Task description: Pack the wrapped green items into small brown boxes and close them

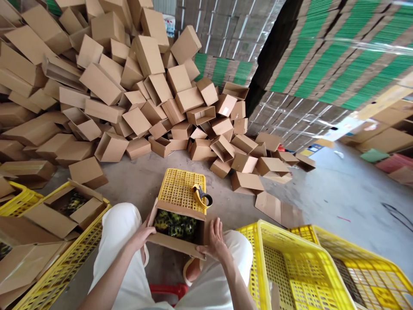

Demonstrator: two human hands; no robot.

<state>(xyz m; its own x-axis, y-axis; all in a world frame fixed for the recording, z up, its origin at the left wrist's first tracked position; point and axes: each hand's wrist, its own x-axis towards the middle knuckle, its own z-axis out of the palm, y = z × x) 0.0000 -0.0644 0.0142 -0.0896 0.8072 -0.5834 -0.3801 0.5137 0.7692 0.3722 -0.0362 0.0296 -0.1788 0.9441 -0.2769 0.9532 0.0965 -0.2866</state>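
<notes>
An open box [176, 245] is placed between the knees [240, 249], with bagged contents [177, 225] in it, the left hand [144, 233] set at its left side and the right hand [217, 242] at its right; just beyond it is a crate [177, 183] — a tape dispenser [197, 196] is laid on its right edge. At the left, filled boxes [53, 221] are held in a long crate [72, 263], while two crates [257, 249] are stood to the right. Ahead, the floor [322, 189] is covered by heaped cartons [138, 94], backed and flanked on the right by tall stacks [322, 64].
</notes>
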